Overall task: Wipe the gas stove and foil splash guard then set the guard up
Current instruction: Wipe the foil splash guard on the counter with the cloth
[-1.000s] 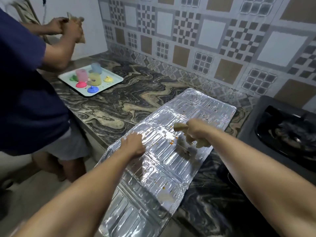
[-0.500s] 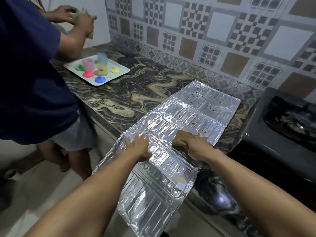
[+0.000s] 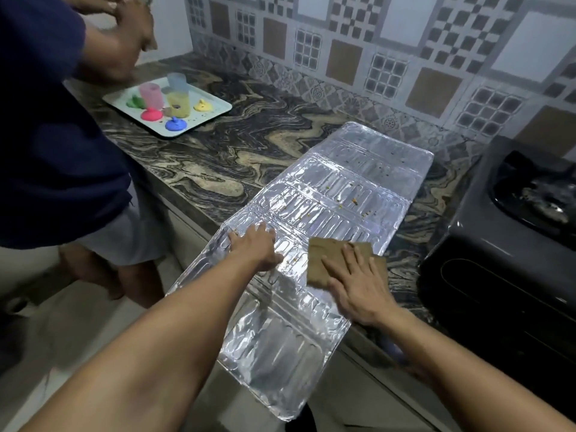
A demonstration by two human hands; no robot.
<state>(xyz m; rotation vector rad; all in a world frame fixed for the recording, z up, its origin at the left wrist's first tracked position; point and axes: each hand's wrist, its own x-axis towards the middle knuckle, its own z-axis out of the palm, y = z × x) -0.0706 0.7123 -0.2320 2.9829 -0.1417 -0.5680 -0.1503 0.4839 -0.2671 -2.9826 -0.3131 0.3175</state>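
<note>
The cloth (image 3: pixel 338 260), bunched in the right hand (image 3: pixel 358 288) a second ago, now lies spread flat under its open palm, pulled nearer along the foil guard (image 3: pixel 343 194) on the worktop (image 3: pixel 249 157); the left hand (image 3: pixel 254 244) presses flat beside it, and crumbs beyond both hands remain to wipe

to your left a second person in a dark blue shirt (image 3: pixel 46 135) stands at the marbled countertop (image 3: pixel 237 157). beside them sits a pale tray (image 3: pixel 218 111) holding coloured cups (image 3: pixel 177 102) and small lids (image 3: pixel 175 124). patterned wall tiles (image 3: pixel 389 42) run behind.
</note>
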